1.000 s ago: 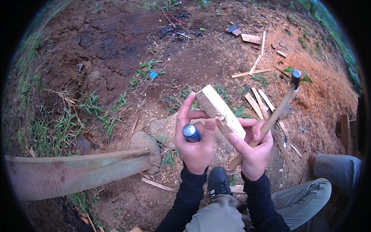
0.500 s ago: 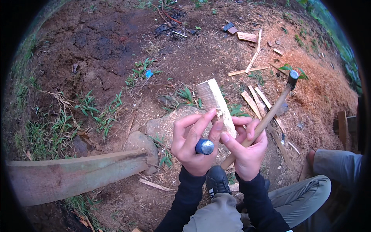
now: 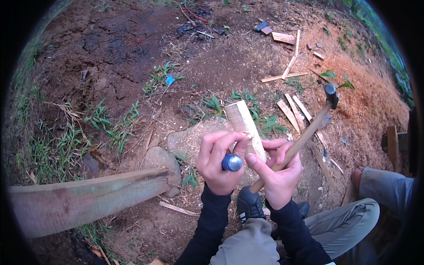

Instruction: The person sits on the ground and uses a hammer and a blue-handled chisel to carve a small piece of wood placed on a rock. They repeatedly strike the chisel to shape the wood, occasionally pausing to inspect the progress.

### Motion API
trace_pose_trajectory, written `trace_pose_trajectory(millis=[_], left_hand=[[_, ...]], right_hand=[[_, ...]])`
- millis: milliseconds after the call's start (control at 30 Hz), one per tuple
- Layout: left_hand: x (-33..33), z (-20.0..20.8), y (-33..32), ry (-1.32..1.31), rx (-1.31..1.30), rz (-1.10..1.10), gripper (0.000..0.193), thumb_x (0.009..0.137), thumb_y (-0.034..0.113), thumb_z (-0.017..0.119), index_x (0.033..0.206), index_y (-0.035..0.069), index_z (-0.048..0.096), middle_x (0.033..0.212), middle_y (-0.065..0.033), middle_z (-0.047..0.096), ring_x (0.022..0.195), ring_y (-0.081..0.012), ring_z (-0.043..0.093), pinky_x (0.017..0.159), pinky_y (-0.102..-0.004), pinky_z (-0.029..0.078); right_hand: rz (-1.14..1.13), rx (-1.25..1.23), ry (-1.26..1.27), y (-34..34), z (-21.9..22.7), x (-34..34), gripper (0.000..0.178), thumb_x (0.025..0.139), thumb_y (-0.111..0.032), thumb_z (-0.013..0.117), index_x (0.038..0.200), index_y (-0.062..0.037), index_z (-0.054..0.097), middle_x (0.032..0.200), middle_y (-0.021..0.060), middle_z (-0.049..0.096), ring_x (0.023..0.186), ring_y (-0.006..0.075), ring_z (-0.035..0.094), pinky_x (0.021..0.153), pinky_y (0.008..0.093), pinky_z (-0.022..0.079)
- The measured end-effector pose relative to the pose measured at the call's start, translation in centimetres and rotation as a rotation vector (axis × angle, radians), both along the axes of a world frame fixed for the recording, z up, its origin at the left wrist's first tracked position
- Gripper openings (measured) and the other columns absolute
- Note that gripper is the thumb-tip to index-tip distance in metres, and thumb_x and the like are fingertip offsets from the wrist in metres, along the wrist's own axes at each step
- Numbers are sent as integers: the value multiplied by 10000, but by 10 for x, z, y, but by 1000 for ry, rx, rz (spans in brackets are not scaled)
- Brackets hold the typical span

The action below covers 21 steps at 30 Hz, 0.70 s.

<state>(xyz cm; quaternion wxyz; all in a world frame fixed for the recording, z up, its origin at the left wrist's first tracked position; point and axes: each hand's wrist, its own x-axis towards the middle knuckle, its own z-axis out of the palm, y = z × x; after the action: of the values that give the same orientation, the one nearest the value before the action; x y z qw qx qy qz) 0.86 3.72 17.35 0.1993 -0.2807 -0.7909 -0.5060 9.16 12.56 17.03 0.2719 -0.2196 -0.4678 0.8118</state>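
My left hand point(image 3: 219, 165) is closed around a chisel point(image 3: 232, 162); its blue handle and round metal end cap point up at me, and its blade is hidden. The thumb and forefinger of that hand pinch at a rough, splintered spot on the edge of a pale wood block point(image 3: 245, 118). My right hand point(image 3: 282, 176) grips the block's lower end between thumb and fingers. The wooden handle of a hammer point(image 3: 304, 138) also lies through this hand, slanting up to the right to a dark metal head. The block is held tilted above a flat stone point(image 3: 187, 140).
A thick plank point(image 3: 88, 196) reaches in from the left, its end by a rounded stone point(image 3: 163, 163). Wood strips point(image 3: 291, 112) and sawdust point(image 3: 371, 101) lie on the right. Another person's trouser leg point(image 3: 382, 185) is at the right edge. Grass tufts point(image 3: 110, 123) grow leftward.
The wood block has come down slightly towards me. My left fingers have curled in more at its edge. The hammer head has dipped a little and turned.
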Motion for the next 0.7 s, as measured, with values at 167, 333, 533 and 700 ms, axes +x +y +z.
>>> trace_pose_trajectory(millis=[167, 333, 533, 700], left_hand=[[10, -5, -2, -350, 374, 6, 145, 842, 52, 739, 974, 44, 681, 887, -42, 584, 681, -98, 562, 552, -233, 430], [7, -10, -4, -285, 241, 54, 188, 849, 62, 732, 1028, 26, 686, 898, -35, 584, 642, -66, 523, 541, -225, 408], [7, -1, -8, -100, -36, 22, 336, 755, 40, 813, 1078, 81, 728, 902, -44, 597, 645, -105, 561, 515, -255, 437], [2, 2, -10, 21, -137, -19, 309, 759, 69, 823, 1049, 64, 717, 943, -39, 578, 547, -44, 429, 492, -219, 362]], right_hand=[[21, -141, 32, -2, -11, 1, 356, 837, 63, 697, 868, -61, 365, 1064, 176, 592, 1076, 235, 631, 857, 350, 578], [46, -225, 56, 6, -9, -3, 350, 853, 59, 684, 857, -73, 360, 1068, 180, 598, 1057, 229, 642, 851, 316, 559], [28, -76, 41, 6, -12, -3, 377, 818, 89, 706, 866, -71, 368, 1076, 175, 597, 1096, 231, 623, 879, 323, 559], [32, -34, 16, 4, -4, -3, 392, 794, 114, 716, 869, -66, 376, 1102, 173, 583, 1102, 221, 615, 890, 317, 554]])
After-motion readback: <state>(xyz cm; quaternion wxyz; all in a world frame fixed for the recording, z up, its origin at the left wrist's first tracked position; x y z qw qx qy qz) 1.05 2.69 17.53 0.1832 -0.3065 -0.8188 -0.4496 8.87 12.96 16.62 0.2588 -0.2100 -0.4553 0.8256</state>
